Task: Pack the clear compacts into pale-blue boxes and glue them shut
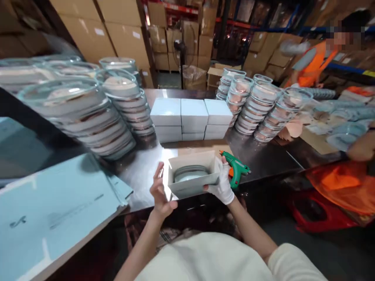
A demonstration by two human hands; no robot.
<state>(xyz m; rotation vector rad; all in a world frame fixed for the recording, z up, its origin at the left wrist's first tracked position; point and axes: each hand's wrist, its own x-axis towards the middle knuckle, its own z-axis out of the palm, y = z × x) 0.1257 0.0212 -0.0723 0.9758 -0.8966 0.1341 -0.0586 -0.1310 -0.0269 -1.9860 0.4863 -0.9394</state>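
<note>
A white cardboard box point(187, 191) stands with its near side at the table's front edge, its top open toward me. Inside it lie stacked round glass dishes point(191, 174), partly hidden by the box walls. My left hand point(160, 193), bare, grips the left end of the box, thumb low in front. On the right end, my right hand point(222, 183) in a white glove with bare fingertips holds the box between thumb and fingers. Just right of that glove a green glue gun point(238, 167) with an orange trigger rests on the table.
Closed white boxes point(193, 113) are stacked behind the open one. Tall stacks of glass dishes point(96, 125) rise at left, with more dish stacks point(249, 105) at right. Flat pale-blue cardboard sheets point(58, 210) lie at front left. A person in an orange vest point(315, 64) is at far right.
</note>
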